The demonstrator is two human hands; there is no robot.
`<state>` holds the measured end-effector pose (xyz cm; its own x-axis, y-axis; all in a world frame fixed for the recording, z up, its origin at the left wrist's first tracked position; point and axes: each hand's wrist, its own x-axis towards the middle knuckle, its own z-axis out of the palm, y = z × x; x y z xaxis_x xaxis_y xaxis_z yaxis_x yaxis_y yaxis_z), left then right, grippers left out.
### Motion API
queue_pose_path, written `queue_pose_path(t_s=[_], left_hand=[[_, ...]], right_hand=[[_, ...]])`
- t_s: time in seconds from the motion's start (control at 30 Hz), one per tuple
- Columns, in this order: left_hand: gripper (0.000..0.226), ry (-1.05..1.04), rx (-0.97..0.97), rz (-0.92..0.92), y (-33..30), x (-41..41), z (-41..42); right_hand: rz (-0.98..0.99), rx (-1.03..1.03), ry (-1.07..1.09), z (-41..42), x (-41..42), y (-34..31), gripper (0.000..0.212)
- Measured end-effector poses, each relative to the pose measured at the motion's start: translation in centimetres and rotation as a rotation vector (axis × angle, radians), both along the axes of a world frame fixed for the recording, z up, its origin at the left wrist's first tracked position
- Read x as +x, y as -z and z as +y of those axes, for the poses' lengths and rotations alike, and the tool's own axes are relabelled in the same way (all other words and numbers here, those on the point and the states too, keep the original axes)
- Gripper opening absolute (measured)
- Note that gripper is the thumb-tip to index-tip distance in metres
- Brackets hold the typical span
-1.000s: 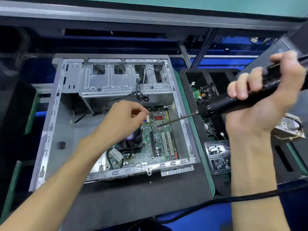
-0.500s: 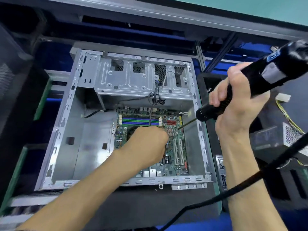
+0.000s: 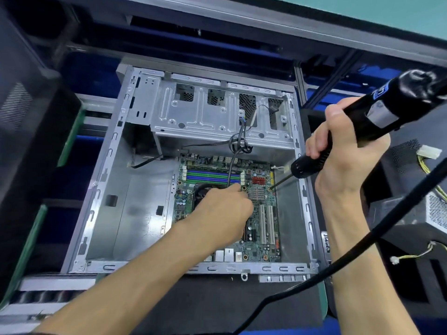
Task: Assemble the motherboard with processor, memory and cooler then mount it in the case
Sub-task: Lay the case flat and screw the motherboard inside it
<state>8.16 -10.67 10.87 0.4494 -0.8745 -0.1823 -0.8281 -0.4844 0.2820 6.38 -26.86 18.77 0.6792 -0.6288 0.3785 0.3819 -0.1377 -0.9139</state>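
Lowered since before, electric screwdriver (image 3: pixel 358 131) bit meets motherboard (image 3: pixel 262 228); label unreadable.

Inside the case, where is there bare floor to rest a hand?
The bare metal floor between the grey steel case's left wall and the green motherboard is free. A narrow strip runs right of the board. The board's centre is crowded by the left hand and black electric screwdriver.

I'm looking at an electronics assembly workstation: an open computer case (image 3: pixel 212 117) lying on a dark mat (image 3: pixel 217 303), a corded electric screwdriver (image 3: pixel 362 126) working overhead.
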Motion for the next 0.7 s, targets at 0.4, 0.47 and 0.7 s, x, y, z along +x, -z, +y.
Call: queue_pose_path(t_s=[0.4, 0.47, 0.7], left_hand=[[0.021, 0.003, -0.046, 0.015, 0.37, 0.05, 0.23], [0.021, 0.004, -0.046, 0.015, 0.36, 0.08, 0.26], [0.021, 0.002, -0.057, 0.016, 0.27, 0.05, 0.28]], right_hand=[[0.020, 0.030, 0.007, 0.51, 0.28, 0.48, 0.013], [0.026, 0.026, 0.013, 0.54, 0.30, 0.53, 0.014], [0.026, 0.012, 0.012, 0.52, 0.57, 0.83, 0.013]])
